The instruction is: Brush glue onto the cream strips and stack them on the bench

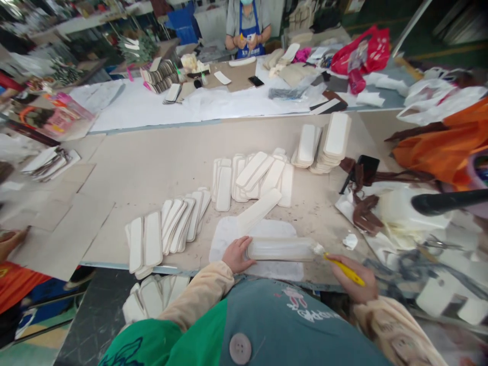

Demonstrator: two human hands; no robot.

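A long off-white strip with rounded corners [281, 249] lies flat in front of me, its upper face looking wet or glossy. My left hand [238, 255] grips its left end between thumb and fingers. In my right hand [356, 282] is a yellow-handled brush [334, 260]; its whitish bristles touch the strip's right end. Beneath the strip is a whitish translucent sheet [221, 236]. Another pale strip [258, 209] rests slantwise at the sheet's upper edge. Fanned strips [183, 223] lie to the left, and more overlapping strips [251, 175] lie just beyond.
Stacked strips [335, 137] stand at the back right. Right of me are a white tub [412, 216], scissors [438, 244], brown straps [366, 213] and an orange bag [438, 152]. A co-worker in a blue apron [247, 30] sits across the far table. Another person's orange sleeve [19, 284] shows at left.
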